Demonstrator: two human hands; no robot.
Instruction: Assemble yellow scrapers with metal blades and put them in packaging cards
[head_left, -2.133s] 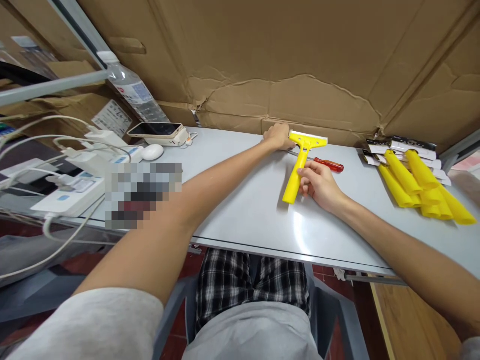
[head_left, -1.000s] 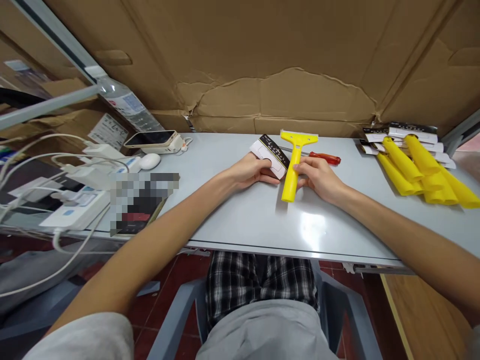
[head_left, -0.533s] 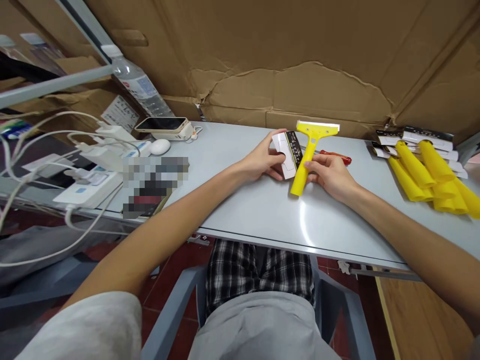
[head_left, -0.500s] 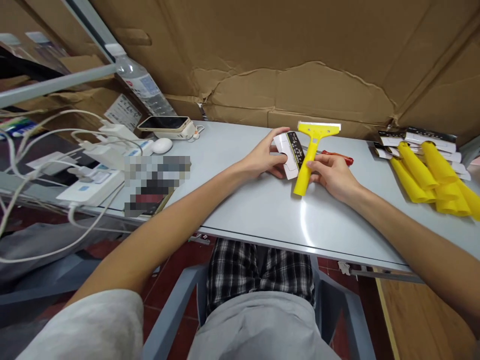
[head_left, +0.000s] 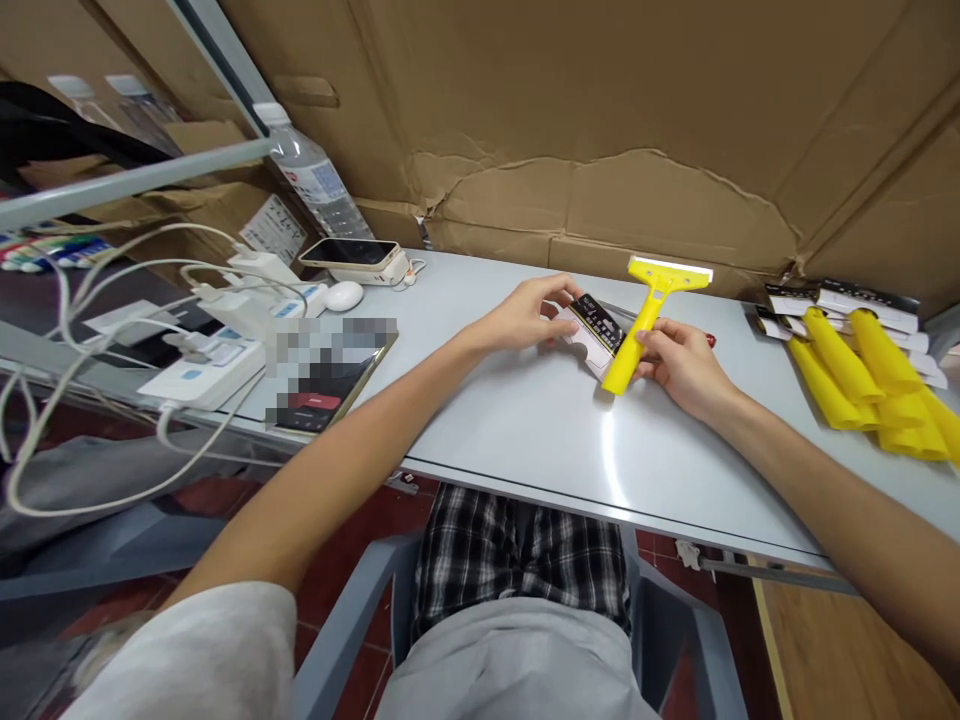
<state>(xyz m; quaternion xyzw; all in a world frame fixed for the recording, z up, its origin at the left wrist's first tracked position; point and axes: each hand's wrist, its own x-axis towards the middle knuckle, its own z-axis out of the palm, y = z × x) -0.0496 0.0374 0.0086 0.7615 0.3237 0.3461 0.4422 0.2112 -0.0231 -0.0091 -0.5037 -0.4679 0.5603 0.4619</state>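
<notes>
Between the thumb and fingers of my left hand (head_left: pixel 531 315) is a black-and-white printed card (head_left: pixel 595 338), its right edge close to a yellow scraper (head_left: pixel 637 335). My right hand (head_left: pixel 686 368) pinches that scraper by its handle, with the wide head pointing away from me and the handle's end toward me. Behind my right hand a red-handled tool (head_left: pixel 710 340) lies on the table, mostly hidden. At the right lies a pile of yellow scrapers (head_left: pixel 862 375) with black-and-white cards (head_left: pixel 866 300) at their far ends.
At the left are a power strip (head_left: pixel 217 360) with white cables, a white mouse (head_left: pixel 344 296), a phone (head_left: pixel 351 252) on a white block and a partly blurred dark device (head_left: pixel 360 375). A water bottle (head_left: pixel 319 185) leans by the cardboard wall (head_left: pixel 600 100). The grey table's (head_left: pixel 510 430) front edge lies before my lap.
The card has tilted flatter, its far end swinging left, in my left hand. The scraper has turned a little clockwise in my right hand. The whole view has shifted slightly.
</notes>
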